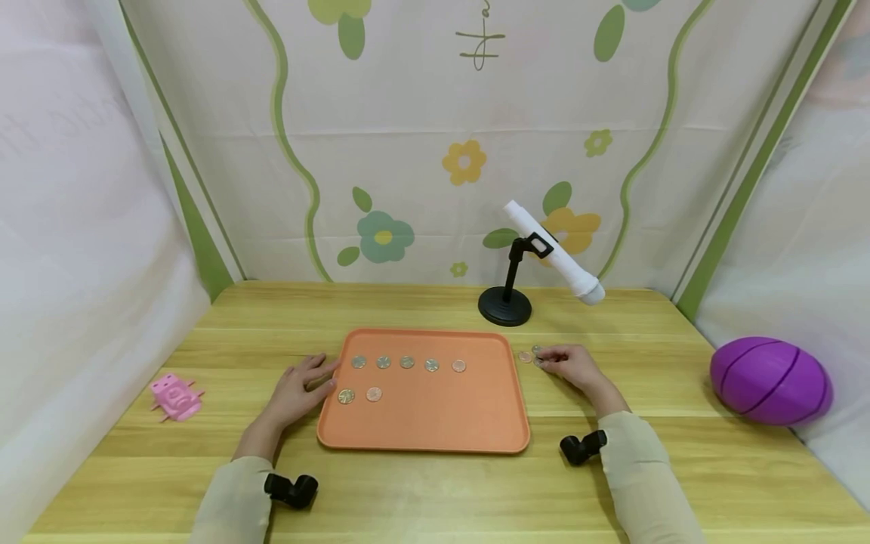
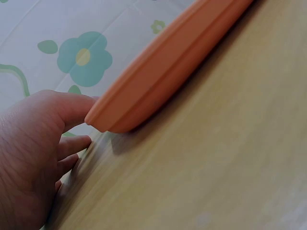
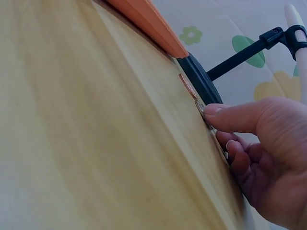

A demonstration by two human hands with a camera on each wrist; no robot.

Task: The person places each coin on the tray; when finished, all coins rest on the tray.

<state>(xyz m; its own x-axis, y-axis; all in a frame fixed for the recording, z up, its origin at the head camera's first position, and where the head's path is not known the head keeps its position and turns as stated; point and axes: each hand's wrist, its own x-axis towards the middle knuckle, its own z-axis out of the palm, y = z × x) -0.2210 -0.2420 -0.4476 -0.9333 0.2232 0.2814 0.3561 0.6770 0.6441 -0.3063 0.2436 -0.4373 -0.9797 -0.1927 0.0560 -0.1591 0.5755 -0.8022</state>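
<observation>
An orange tray [image 1: 435, 423] lies on the table with two rows of coins, silver ones such as this coin [image 1: 384, 363] and copper ones such as this coin [image 1: 458, 366]. My left hand [image 1: 299, 391] rests at the tray's left edge, fingers spread and relaxed; in the left wrist view the thumb touches the rim [image 2: 110, 112]. Just right of the tray, my right hand [image 1: 574, 368] pinches at a silver coin [image 1: 539, 362] low on the table, fingers curled and partly hiding it. Beside the fingertips lie a copper coin [image 1: 525, 357] and another silver coin [image 1: 536, 349].
Behind the tray stands a white microphone [image 1: 553, 253] on a black stand [image 1: 505, 306]. A purple ball [image 1: 771, 381] sits at the far right and a pink toy [image 1: 177, 397] at the left. Printed curtains [image 1: 408, 98] hang around the wooden table [image 1: 435, 499].
</observation>
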